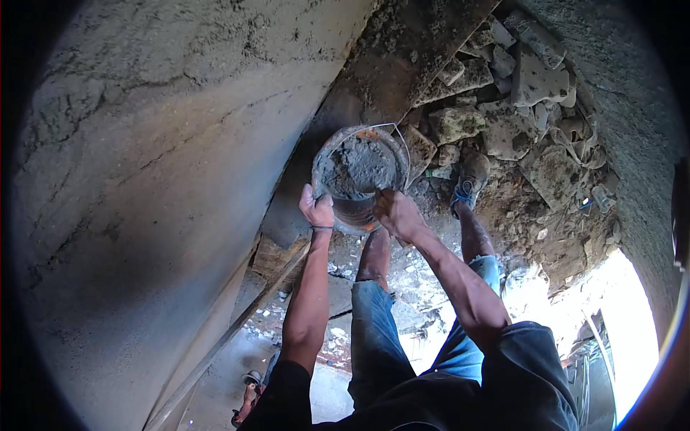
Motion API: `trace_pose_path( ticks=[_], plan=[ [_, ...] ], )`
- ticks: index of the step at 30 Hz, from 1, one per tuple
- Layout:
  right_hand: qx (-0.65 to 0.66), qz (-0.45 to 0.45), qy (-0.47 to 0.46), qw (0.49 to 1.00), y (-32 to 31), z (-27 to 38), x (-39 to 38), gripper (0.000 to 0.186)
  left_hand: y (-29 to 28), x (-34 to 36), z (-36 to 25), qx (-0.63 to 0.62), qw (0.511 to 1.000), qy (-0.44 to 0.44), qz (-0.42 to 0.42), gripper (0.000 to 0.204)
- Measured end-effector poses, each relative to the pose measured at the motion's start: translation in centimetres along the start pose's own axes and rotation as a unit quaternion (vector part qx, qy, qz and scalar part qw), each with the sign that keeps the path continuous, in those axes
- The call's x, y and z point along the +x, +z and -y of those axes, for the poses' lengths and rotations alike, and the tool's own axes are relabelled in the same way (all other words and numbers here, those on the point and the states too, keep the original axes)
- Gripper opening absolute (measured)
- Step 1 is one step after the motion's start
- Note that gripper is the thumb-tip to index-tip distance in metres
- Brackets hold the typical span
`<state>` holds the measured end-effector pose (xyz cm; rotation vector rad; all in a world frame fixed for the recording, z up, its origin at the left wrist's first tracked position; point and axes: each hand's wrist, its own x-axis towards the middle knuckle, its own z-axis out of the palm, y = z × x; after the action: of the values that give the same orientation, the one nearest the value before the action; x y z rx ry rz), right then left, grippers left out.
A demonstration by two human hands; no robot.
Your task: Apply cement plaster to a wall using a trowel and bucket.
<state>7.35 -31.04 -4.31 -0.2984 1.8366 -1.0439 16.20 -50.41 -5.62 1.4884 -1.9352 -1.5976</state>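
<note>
One bucket (352, 217) of grey wet mix (366, 169), two bare hands, seen from my remote station.
Left hand (317, 208): closed on the bucket's left rim, thumb uppermost; right hand (397, 213): curled into a fist at the near right rim, though I cannot tell what it has hold of. Bucket: ahead of the wearer's legs, mouth toward my camera, wire handle (407, 147) at the far right side, between a smooth grey wall (180, 194) on the left and piled broken stones (510, 122) on the right. Lower left: a second person (249, 396), well apart.
</note>
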Motion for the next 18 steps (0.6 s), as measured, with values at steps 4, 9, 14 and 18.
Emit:
trace_pose_path(
  ticks=[4, 9, 14, 18],
  plan=[
    [0.225, 0.012, 0.079, 0.971, -1.9, -0.2, -3.7, 0.033, 0.8, -0.2, 0.2, 0.017, 0.998, 0.058, 0.012, 0.013],
    [0.200, -0.025, 0.113, 0.973, -1.8, -0.2, -10.9, 0.042, 0.7, 0.6, -0.7, 0.057, 0.995, 0.077, 0.007, 0.014],
    [-0.304, 0.067, -0.011, 0.950, -3.9, 2.1, -5.1, 0.048, -0.5, 1.0, -0.4, 0.056, 0.996, 0.067, 0.007, 0.015],
    [-0.505, 0.038, -0.065, 0.860, -5.9, 1.5, 2.7, 0.039, -0.6, 1.3, 0.0, 0.018, 0.997, 0.061, 0.030, 0.015]
  ],
)
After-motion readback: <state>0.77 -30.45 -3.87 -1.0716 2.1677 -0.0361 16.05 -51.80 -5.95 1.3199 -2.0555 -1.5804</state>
